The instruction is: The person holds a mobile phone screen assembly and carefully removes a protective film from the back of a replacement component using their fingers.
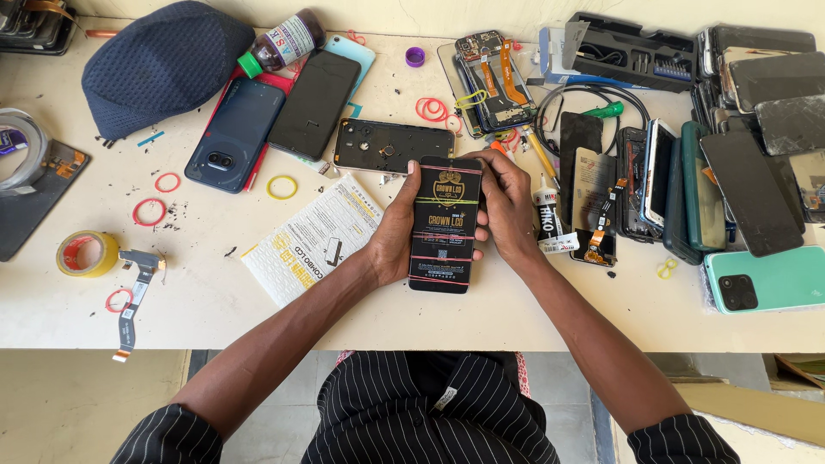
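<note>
Both my hands hold a black phone screen (443,236) with a printed protective film, just above the white table (215,301). Rubber bands wrap across it. My left hand (392,232) grips its left edge, thumb up near the top corner. My right hand (507,206) grips the right edge and top. Just beyond the screen lies a black phone back frame (378,146) with a round ring on it. A white printed packaging sleeve (314,241) lies to the left of my left hand. A small glue tube (546,215) stands beside my right hand.
Several phones and screens are stacked at the right (739,172). A dark blue cap (163,64), a brown bottle (284,43), a blue phone (234,133) and a black one (314,103) lie at the back left. Tape rolls (86,253), rubber bands (282,186), flex cables and a bit case (636,51) are scattered around.
</note>
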